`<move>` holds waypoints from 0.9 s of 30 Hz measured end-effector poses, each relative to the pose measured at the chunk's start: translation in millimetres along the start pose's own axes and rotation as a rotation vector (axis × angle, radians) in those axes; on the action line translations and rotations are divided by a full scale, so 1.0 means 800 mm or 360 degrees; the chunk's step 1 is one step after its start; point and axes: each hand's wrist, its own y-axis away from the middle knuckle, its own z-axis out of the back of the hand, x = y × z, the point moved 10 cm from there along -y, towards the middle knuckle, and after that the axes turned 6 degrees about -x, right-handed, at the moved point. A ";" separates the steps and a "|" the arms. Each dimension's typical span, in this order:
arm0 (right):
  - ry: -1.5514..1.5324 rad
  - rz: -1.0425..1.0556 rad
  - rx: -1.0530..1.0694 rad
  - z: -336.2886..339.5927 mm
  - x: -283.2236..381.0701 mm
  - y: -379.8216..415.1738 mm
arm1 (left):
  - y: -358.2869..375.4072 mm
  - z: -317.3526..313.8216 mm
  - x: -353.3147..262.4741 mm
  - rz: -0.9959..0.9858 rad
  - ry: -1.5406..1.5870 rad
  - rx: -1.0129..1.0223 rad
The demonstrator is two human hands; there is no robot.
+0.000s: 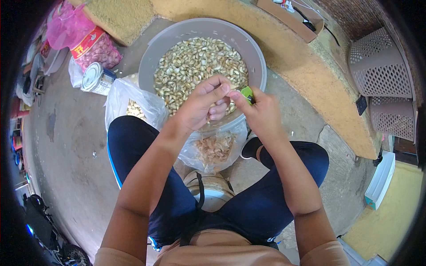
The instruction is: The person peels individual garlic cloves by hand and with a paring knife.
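My left hand (pixel 205 103) is closed in a pinch on a pale garlic clove (pixel 233 88), mostly hidden by the fingers. Wrapped round the green handle of a small knife (pixel 247 92), my right hand (pixel 262 111) meets the left at the clove; the blade is hard to make out. Both hands are over the near side of a large grey tub (pixel 146 73) of unpeeled garlic cloves (pixel 199 60) sitting in liquid. Beside the tub, a white plastic bag (pixel 148 101) contains pale peeled cloves (pixel 135 109). Below my hands, a clear bag (pixel 188 148) holds papery skins (pixel 215 147).
A pink mesh sack of garlic (pixel 100 51) and a tin can (pixel 96 79) stand at left. A yellow ledge (pixel 306 73) curves behind the tub, with a cardboard box (pixel 288 20) on top. Perforated grey baskets (pixel 381 66) are at right. A motorcycle (pixel 46 226) is lower left.
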 end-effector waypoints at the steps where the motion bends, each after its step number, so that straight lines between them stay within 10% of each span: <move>1: -0.0001 -0.0011 -0.0027 0.001 -0.002 0.000 | 0.000 0.001 -0.001 -0.0018 -0.0010 -0.0029; 22: 0.0195 0.0285 0.0102 -0.006 0.023 0.003 | 0.000 0.013 0.012 0.0042 0.0242 -0.0345; 27: -0.0972 -0.0277 0.0493 -0.027 -0.011 0.007 | -0.001 0.016 -0.004 -0.0018 0.0311 -0.0229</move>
